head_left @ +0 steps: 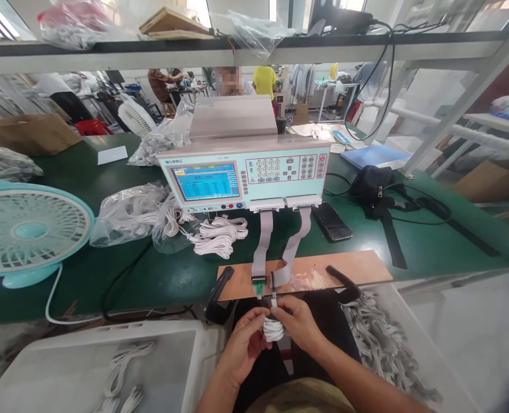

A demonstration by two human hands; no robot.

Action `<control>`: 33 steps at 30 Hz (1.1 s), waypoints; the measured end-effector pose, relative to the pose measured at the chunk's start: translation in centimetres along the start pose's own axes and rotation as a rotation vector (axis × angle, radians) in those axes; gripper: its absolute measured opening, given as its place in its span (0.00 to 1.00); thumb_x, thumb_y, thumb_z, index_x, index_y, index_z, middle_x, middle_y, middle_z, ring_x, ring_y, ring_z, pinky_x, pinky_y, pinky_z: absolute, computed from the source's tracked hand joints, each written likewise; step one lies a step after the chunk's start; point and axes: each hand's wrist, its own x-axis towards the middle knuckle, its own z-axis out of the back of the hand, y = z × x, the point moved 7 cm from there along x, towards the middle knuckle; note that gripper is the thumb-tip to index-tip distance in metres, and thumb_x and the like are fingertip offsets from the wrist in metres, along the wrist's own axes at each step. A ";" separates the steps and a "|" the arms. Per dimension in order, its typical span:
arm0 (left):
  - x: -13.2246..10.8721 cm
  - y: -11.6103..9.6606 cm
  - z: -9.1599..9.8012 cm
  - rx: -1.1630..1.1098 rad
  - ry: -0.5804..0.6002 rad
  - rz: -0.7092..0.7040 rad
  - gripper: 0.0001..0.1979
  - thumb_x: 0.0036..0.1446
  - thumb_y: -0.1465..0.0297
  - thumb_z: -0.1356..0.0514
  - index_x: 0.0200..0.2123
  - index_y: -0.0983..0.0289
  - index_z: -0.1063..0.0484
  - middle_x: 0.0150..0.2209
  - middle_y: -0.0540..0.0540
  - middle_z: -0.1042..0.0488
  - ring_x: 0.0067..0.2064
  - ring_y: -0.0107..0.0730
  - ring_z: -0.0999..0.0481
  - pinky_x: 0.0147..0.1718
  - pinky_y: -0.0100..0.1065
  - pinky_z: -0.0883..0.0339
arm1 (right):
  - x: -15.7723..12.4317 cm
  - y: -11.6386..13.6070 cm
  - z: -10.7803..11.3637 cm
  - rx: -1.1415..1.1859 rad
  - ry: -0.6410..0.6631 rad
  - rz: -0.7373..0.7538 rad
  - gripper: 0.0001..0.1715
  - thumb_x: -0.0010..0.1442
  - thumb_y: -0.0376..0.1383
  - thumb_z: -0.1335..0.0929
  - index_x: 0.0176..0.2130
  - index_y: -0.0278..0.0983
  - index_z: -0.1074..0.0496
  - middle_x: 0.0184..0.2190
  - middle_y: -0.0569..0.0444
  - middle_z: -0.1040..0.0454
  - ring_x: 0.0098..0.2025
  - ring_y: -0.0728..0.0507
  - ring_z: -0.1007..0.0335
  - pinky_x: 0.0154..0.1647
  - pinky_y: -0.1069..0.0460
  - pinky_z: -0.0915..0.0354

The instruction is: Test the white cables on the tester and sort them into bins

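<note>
A coiled white cable point(273, 330) is held between both hands at the front edge of the board. My left hand point(248, 338) has its fingers closed around the coil's left side. With thumb and fingers, my right hand point(298, 322) pinches the cable's white plug end point(274, 302), which meets the right-hand test connector point(273, 281); how deep it sits I cannot tell. Beside it, a green circuit-board connector point(258, 288) hangs on the left ribbon cable point(263, 244). Both ribbons run up to a bench tester point(246, 175) with a lit blue screen.
A copper-coloured board point(310, 275) with black clamps lies along the table edge. White cable bundles point(220, 235), a phone point(332, 222) and a turquoise fan point(31, 229) stand on the green table. Bins with cables flank me, left point(168, 332) and right point(426, 330).
</note>
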 end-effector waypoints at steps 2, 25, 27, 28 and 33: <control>-0.1 0.0 0.0 -0.024 0.063 0.006 0.14 0.45 0.69 0.34 0.37 0.67 0.29 0.26 0.51 0.29 0.24 0.24 0.31 0.23 0.26 0.33 | 0.0 -0.2 0.0 0.051 0.015 -0.036 0.12 0.54 0.40 0.34 0.27 0.33 0.28 0.23 0.55 0.31 0.26 0.48 0.38 0.26 0.55 0.42; -1.2 -4.4 -1.6 0.575 0.007 -0.313 0.10 0.51 0.64 0.40 0.32 0.66 0.30 0.23 0.48 0.33 0.21 0.22 0.35 0.19 0.26 0.36 | 0.3 -0.8 -1.0 0.403 0.031 -0.241 0.20 0.44 0.47 0.28 0.21 0.32 0.32 0.16 0.59 0.38 0.20 0.53 0.47 0.22 0.56 0.49; -1.5 -3.8 -1.4 0.423 0.084 -0.210 0.11 0.51 0.65 0.40 0.33 0.67 0.28 0.23 0.49 0.32 0.20 0.21 0.36 0.20 0.28 0.34 | 0.4 -1.0 -1.2 0.444 0.034 -0.273 0.22 0.43 0.48 0.27 0.20 0.33 0.33 0.15 0.60 0.39 0.19 0.53 0.48 0.21 0.56 0.51; -1.6 -3.5 -1.5 0.338 0.128 -0.163 0.11 0.50 0.66 0.39 0.35 0.67 0.27 0.24 0.50 0.31 0.21 0.22 0.35 0.21 0.28 0.33 | 0.5 -1.1 -1.3 0.463 0.036 -0.288 0.22 0.42 0.48 0.27 0.21 0.33 0.33 0.15 0.60 0.38 0.18 0.53 0.47 0.20 0.56 0.50; -1.2 -2.5 -1.5 0.179 0.155 -0.119 0.16 0.44 0.68 0.34 0.38 0.68 0.27 0.25 0.52 0.29 0.24 0.25 0.31 0.24 0.30 0.32 | 0.4 -0.9 -1.4 0.468 0.080 -0.302 0.23 0.44 0.49 0.27 0.24 0.32 0.31 0.18 0.56 0.32 0.19 0.51 0.41 0.21 0.55 0.47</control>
